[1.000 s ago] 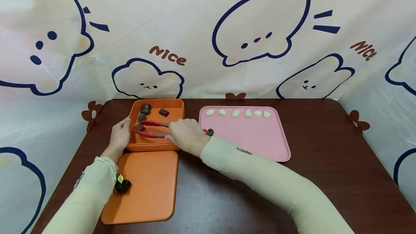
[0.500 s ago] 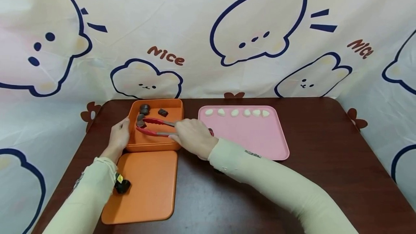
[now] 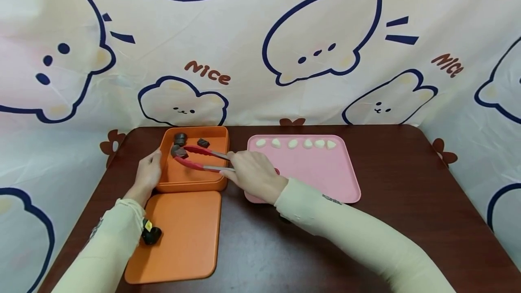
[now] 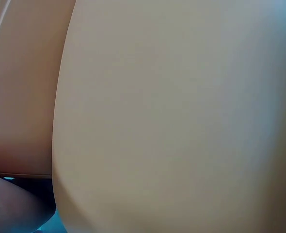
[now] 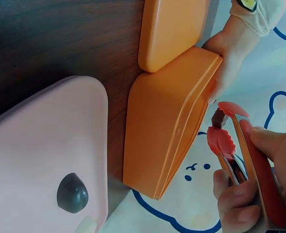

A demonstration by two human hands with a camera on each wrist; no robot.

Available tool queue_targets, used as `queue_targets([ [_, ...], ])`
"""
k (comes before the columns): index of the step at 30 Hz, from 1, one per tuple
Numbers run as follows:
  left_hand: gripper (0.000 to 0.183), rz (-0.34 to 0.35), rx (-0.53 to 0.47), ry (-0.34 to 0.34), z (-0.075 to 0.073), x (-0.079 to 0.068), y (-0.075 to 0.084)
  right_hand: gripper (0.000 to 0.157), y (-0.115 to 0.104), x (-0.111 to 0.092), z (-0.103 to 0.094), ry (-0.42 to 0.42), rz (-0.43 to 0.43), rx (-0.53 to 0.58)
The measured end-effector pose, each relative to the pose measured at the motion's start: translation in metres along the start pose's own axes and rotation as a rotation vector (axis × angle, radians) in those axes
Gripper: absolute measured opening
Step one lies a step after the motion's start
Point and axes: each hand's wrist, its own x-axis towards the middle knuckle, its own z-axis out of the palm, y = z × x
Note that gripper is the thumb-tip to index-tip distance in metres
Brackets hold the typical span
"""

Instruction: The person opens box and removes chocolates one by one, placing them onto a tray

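Note:
My right hand (image 3: 256,173) grips a pair of red-tipped tongs (image 3: 189,163) over the orange box (image 3: 191,184). Pinched between the tong tips is a brown chocolate (image 5: 218,118), which the right wrist view shows lifted above the box rim. Inside the box lie a dark stacked-looking chocolate (image 3: 180,139), a striped one (image 3: 203,142) and a rounded one partly hidden by the held piece. My left hand (image 3: 147,173) holds the box by its left wall. On the pink tray (image 3: 321,180) stands a dark chocolate (image 5: 72,193), hidden behind my right hand in the head view.
Along the tray's far edge runs a row of several white pieces (image 3: 292,144). An orange lid (image 3: 183,234) lies in front of the box, with my left wrist's black camera (image 3: 151,234) above it. A patterned cloth (image 3: 244,35) hangs behind the brown table (image 3: 390,166).
My right hand has moved right and slightly toward me, drawing the tongs and the brown chocolate rightward and up from the box's left side. My left hand keeps its hold on the box.

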Motion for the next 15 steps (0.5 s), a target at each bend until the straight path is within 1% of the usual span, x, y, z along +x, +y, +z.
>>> queue_targets([
  [6, 0.065, -0.003, 0.004, -0.030, 0.000, -0.001, -0.001, 0.040, 0.008, -0.011, 0.002, 0.016, -0.003, 0.025],
  [9, 0.065, -0.006, -0.003, -0.032, 0.000, -0.001, -0.001, 0.039, 0.013, -0.017, 0.002, 0.025, -0.004, 0.025],
  [15, 0.064, -0.003, -0.008, -0.030, -0.001, -0.001, 0.000, 0.033, 0.021, -0.029, -0.001, 0.039, -0.006, 0.051],
])
